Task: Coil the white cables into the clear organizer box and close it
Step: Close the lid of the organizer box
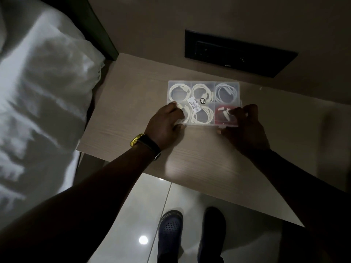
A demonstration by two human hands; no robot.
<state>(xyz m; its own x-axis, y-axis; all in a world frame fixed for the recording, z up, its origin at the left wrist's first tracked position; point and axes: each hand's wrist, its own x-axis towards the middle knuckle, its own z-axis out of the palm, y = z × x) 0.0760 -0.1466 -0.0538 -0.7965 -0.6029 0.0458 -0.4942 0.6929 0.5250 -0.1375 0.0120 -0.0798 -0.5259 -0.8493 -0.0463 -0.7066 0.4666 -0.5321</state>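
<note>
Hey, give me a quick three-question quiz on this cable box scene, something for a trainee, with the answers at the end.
1. True or false: the box sits on the wooden table with its lid down over the cables.
2. How many compartments does the box show? A) four B) six C) eight
3. Fill in: the compartment by the right hand shows a ____ item under white pieces, unlike the others, which hold only white cables.

Key:
1. True. The label lies flat on top, and the left hand and right hand press the near corners.
2. B, two rows of three.
3. Red.
</note>
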